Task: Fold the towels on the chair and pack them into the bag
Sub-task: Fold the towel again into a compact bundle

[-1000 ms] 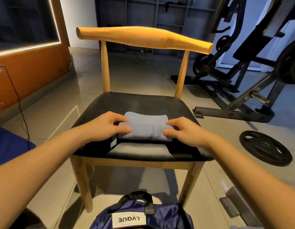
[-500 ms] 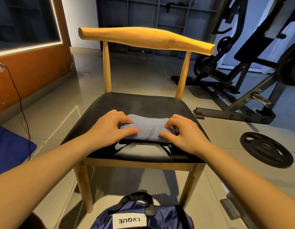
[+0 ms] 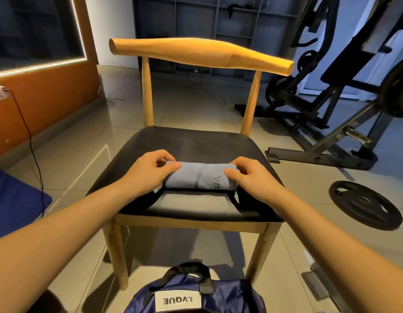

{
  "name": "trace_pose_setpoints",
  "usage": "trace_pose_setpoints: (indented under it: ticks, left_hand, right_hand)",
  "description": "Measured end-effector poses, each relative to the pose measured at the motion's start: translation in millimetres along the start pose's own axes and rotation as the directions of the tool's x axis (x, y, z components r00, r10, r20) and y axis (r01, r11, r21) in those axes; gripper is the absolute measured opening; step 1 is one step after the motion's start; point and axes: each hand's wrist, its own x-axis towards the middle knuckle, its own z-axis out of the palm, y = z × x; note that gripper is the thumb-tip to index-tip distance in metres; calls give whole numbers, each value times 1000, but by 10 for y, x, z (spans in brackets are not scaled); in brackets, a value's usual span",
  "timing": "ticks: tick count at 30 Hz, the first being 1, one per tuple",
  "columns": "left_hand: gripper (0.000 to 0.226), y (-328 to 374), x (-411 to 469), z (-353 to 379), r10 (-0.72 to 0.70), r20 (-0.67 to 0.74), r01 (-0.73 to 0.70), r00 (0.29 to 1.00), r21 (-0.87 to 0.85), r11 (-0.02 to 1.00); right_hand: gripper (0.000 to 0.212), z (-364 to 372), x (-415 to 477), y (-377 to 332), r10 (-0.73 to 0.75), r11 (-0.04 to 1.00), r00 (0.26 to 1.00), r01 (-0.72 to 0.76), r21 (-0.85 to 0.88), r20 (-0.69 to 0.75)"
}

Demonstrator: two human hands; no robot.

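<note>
Lying crosswise near the front of the seat, the towel [image 3: 199, 177] is a thick grey-blue bundle. Its long axis runs left to right, roughly parallel to the front edge of the chair [image 3: 196, 141]. A darker band and some faint lettering cross its near face.

Each end is capped by a hand. The left hand [image 3: 148, 172] grips the left end and the right hand [image 3: 250, 177] grips the right end. On both, the fingers [image 3: 165, 157] curl over the far side while the thumbs press the near top, so the bundle is pinched along its length from both ends. Neither hand is nearer; they sit evenly on either side.

Just in front of the bundle, on the seat's near edge, is a flat pale patch framed by dark bands. I cannot tell what it is.

The navy bag [image 3: 230, 297], with a white label and black handle, stands on the floor below the seat's front edge, on the person's side. Its opening is cut off by the frame. Packing would probably mean drawing the bundle straight back and down. Both ends likely need to stay pinched, as a loosened end could let the folds spring apart.

A weight plate [image 3: 365, 204] lies on the tiles to the right, well apart from the chair.
</note>
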Motion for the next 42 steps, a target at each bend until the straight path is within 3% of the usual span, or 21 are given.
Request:
trace_pose_setpoints:
  ticks: [3,5,7,11,19,23,30,38,42]
  left_hand:
    - [5,4,32,65,80,-131,-76,988,35,997]
    - [8,2,17,85,167,-154,-150,974,120,981]
    - [17,-5,-3,32,218,-81,-203,973,163,966]
    - [52,-57,-10,-135,158,206,-198,966,187,962]
    - [26,-9,50,-289,41,291,-58,956,50,997]
    - [14,-3,79,-202,-44,231,58,972,-52,997]
    - [22,109,196,-217,-166,288,153,943,68,986]
    - [26,219,184,-322,-231,438,183,869,150,972]
    - [29,300,73,-301,-194,449,127,872,176,976]
  right_hand:
    - [14,124,26,20,-148,984,954,117,-134,-259]
    - [8,166,9,18,-269,949,920,202,-244,-285]
    - [16,133,-6,46,-307,928,920,233,-291,-244]
    - [45,42,-71,136,-292,905,956,273,-326,-12]
    - [12,-165,-24,18,-151,984,981,161,-78,118]
    - [15,-82,-6,-52,-72,997,996,74,-31,55]
    - [20,182,94,-29,-84,977,990,59,-204,-116]
    - [18,117,66,10,-77,991,997,75,-113,-15]
    - [11,37,15,23,-94,994,995,95,-46,39]
